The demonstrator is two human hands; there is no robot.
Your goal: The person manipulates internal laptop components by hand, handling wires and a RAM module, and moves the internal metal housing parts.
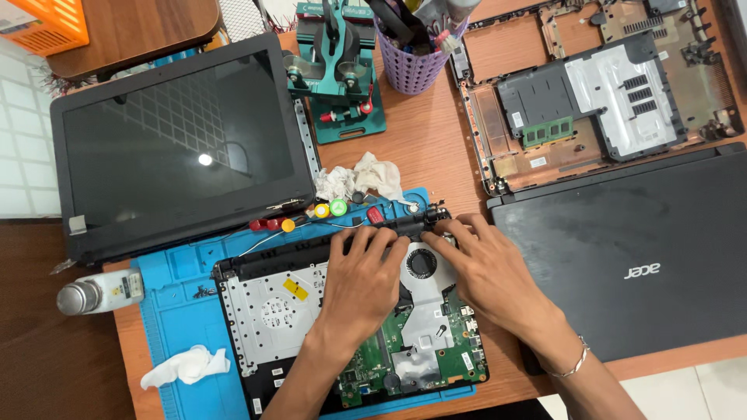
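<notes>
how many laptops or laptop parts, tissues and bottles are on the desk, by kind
Opened laptop base under the hands: 1
Detached screen panel: 1
Bare bottom shell: 1
Closed black laptop: 1
Crumpled white tissues: 2
White bottle: 1
Total: 7

Electronics repair workshop — opened laptops, blue repair mat, tool cup

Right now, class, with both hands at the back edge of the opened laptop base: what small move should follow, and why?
Probably press the black hinge strip down evenly. Both the left hand and the right hand already have fingertips on it, along the back edge of the opened laptop base above the fan. Whether it is seated cannot be told.
</notes>
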